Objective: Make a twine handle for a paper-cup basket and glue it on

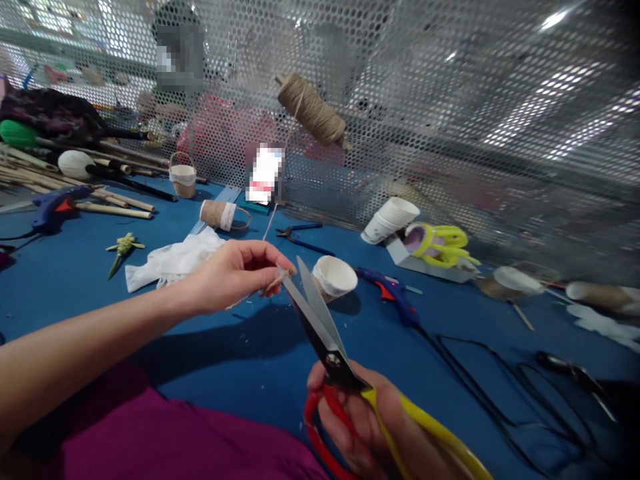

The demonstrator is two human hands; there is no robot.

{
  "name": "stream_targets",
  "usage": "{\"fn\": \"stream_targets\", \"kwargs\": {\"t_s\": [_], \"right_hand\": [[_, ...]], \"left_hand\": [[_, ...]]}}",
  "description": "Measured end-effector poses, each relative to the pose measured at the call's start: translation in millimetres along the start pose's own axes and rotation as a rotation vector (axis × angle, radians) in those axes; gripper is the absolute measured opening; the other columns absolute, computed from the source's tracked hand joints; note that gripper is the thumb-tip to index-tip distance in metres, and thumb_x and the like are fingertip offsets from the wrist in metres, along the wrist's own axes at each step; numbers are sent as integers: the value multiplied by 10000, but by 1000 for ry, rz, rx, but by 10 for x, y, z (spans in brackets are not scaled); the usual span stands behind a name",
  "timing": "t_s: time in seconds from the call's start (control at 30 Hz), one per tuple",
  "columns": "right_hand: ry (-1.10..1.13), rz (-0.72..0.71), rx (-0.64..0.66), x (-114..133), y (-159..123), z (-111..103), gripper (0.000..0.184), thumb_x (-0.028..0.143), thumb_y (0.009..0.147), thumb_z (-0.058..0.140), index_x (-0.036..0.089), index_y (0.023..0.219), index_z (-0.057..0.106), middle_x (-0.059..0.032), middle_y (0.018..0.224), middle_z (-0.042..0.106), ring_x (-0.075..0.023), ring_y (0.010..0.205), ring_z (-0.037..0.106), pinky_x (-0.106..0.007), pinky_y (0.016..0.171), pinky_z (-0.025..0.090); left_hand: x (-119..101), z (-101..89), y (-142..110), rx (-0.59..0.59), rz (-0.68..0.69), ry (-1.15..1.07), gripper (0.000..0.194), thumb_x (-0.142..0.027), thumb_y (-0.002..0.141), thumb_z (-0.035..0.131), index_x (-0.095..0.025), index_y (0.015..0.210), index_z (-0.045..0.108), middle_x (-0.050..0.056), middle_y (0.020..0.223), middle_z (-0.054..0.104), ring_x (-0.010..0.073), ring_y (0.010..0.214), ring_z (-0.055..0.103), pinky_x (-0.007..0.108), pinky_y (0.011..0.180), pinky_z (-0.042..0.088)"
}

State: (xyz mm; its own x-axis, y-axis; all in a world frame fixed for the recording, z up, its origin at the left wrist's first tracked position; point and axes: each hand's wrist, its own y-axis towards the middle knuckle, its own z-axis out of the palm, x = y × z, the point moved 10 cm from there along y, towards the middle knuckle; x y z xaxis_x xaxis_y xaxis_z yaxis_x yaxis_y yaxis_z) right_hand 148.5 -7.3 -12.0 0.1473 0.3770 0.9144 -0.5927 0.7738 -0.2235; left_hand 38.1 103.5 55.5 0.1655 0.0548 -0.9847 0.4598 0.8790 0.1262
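My left hand (233, 273) pinches a strand of jute twine (274, 281) between thumb and fingertips above the blue table (75, 267). My right hand (370, 427) grips scissors (325, 333) with one red and one yellow handle; the blades are parted, their tips right at the twine beside my left fingers. The twine runs up toward a jute spool (313, 110) hanging on the perforated metal screen (450, 100). A white paper cup (334, 277) lies on its side just behind the blades.
A blue glue gun (393, 293) with its black cable lies right of the cup. Stacked white cups (390, 219), a yellow object (440, 241), pliers (297, 232), white cloth (173, 260), small twine-wrapped cups (219, 215), bamboo sticks (75, 187) and another glue gun (55, 207) surround them. A person sits behind the screen.
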Motion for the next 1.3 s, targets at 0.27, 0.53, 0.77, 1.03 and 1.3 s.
{"fn": "stream_targets", "kwargs": {"t_s": [0.27,0.53,0.77,1.03,1.3], "right_hand": [[29,-9,-15,-25,12,-8,528,617,833,370,165,1046,542,49,553,470,-1,331,277,-111,309,256],[84,-15,42,-41,18,70,546,628,836,335,169,1040,550,53,530,479,-5,314,279,-112,308,253],[187,-33,64,-33,13,158,537,628,829,358,165,1009,563,67,490,442,-4,305,245,-109,303,244],[142,-4,19,-91,9,100,576,666,792,380,158,999,556,67,485,457,4,284,264,-97,273,237],[79,-1,13,-119,-28,61,548,643,817,360,166,1012,549,68,504,444,2,301,261,-101,291,246]], "left_hand": [[41,16,-5,-15,10,-48,81,-175,685,620,-123,738,586,-26,559,556,76,516,490,218,521,394],[-20,40,-34,-24,77,-45,35,-133,702,601,-123,724,576,-19,614,566,69,534,486,202,523,406],[-108,60,-76,-20,191,-6,28,-137,721,587,-122,745,587,-18,607,546,73,524,473,197,501,398],[-116,62,-82,-9,213,-36,34,-119,728,601,-122,714,571,-20,605,556,67,533,480,184,507,401],[-97,103,-80,31,177,-61,55,-97,721,599,-118,701,552,-21,643,562,53,540,485,171,514,407]]}}
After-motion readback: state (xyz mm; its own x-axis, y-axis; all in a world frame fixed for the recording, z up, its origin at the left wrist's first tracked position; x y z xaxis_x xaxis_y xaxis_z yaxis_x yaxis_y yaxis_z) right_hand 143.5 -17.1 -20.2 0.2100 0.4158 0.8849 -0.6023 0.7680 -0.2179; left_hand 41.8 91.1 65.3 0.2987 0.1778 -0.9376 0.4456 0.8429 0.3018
